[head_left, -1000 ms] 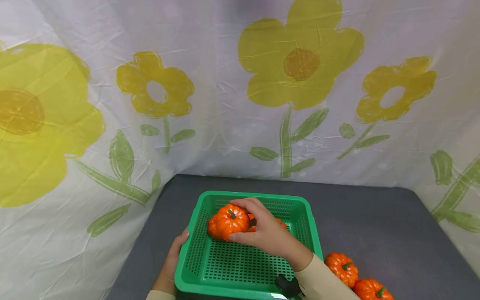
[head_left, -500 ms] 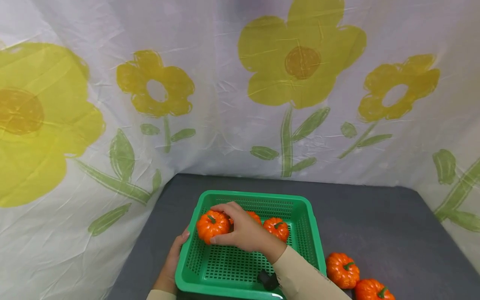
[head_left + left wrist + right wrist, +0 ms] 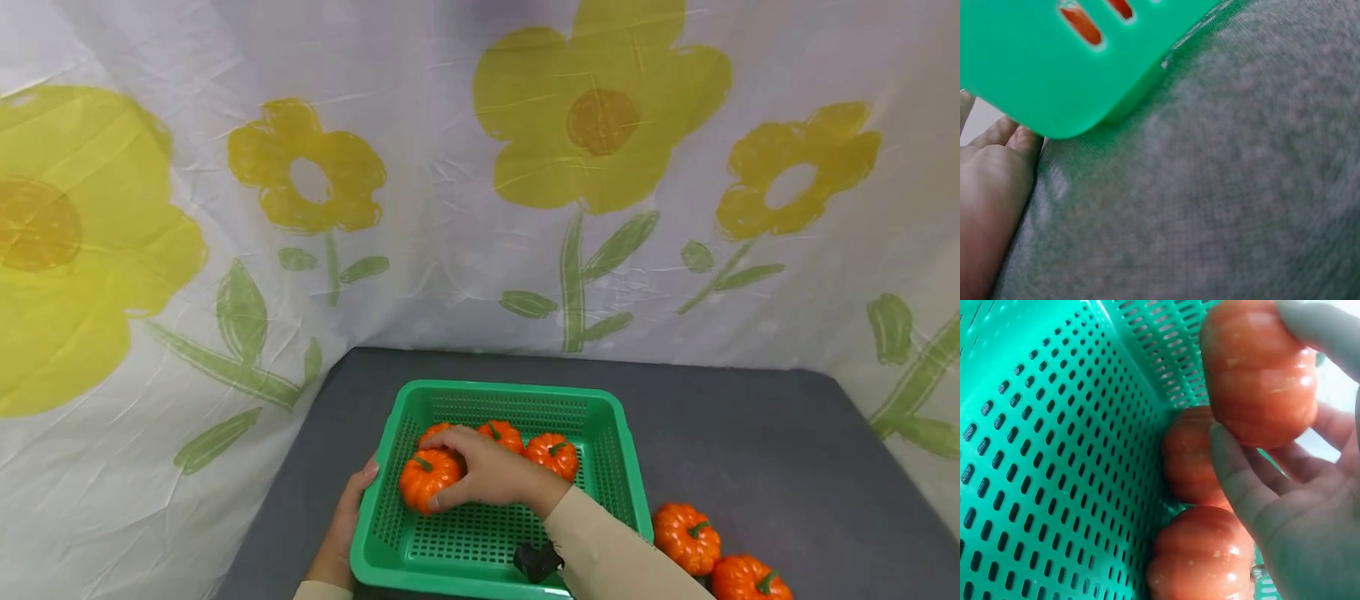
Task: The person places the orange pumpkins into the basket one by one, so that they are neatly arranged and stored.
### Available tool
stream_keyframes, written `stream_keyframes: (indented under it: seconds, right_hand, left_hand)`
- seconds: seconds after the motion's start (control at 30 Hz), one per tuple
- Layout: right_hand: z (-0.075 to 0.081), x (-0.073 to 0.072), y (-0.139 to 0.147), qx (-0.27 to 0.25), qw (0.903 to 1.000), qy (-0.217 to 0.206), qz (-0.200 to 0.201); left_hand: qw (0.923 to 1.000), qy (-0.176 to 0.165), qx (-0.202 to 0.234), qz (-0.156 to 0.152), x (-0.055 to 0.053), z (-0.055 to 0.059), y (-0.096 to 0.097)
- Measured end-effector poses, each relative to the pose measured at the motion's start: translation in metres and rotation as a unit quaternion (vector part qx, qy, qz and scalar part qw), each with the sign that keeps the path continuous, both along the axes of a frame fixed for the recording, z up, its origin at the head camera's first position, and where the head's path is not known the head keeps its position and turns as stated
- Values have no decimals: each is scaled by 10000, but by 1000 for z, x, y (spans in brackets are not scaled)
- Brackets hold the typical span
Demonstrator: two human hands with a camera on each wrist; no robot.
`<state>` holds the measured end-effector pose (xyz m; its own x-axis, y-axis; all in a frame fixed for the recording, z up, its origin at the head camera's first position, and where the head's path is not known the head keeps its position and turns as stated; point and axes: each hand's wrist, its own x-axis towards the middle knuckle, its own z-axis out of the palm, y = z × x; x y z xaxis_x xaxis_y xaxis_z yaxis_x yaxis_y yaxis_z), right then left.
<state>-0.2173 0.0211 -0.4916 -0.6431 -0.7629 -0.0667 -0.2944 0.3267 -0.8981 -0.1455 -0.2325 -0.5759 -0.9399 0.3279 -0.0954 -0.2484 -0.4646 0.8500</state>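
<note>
My right hand [image 3: 487,473] holds a small orange pumpkin [image 3: 429,482] with a green stem at the left side of a green perforated basket [image 3: 517,389]. In the right wrist view, thumb and fingers curve round this pumpkin [image 3: 1260,375], which is lifted above two others in the basket. Along the back wall sit a pumpkin [image 3: 438,432] partly hidden by my hand, a middle pumpkin [image 3: 501,433] and a right-hand pumpkin [image 3: 553,457]. My left hand [image 3: 347,512] grips the basket's left side from outside; in the left wrist view its fingertips pass behind the basket wall.
Two more pumpkins lie on the dark grey table [image 3: 772,467], a farther pumpkin [image 3: 686,538] beside the basket's right side and a nearer pumpkin [image 3: 750,580] at the bottom edge. A white flowered cloth [image 3: 450,208] hangs behind and at both sides.
My right hand has carried the pumpkin leftward, then slightly toward me, uncovering pumpkins along the back wall. The left hand and basket have stayed in place.
</note>
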Motion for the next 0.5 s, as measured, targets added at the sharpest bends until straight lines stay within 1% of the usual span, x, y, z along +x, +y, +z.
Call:
stream_keyframes:
  seconds: [0.07, 0.13, 0.27, 0.5]
  right_hand:
    - [-2, 1, -2, 47, 9998, 12, 185]
    - [-4, 1, -3, 162, 9991, 108, 387]
    - [-6, 1, -4, 387, 9967, 120, 705]
    - [-9, 1, -3, 592, 9947, -26, 842]
  left_hand:
    - [10000, 13, 29, -49, 2, 0, -2]
    - [10000, 5, 40, -31, 3, 1, -2]
    - [10000, -8, 28, -13, 4, 3, -3]
    - [9999, 0, 7, -107, 4, 6, -3]
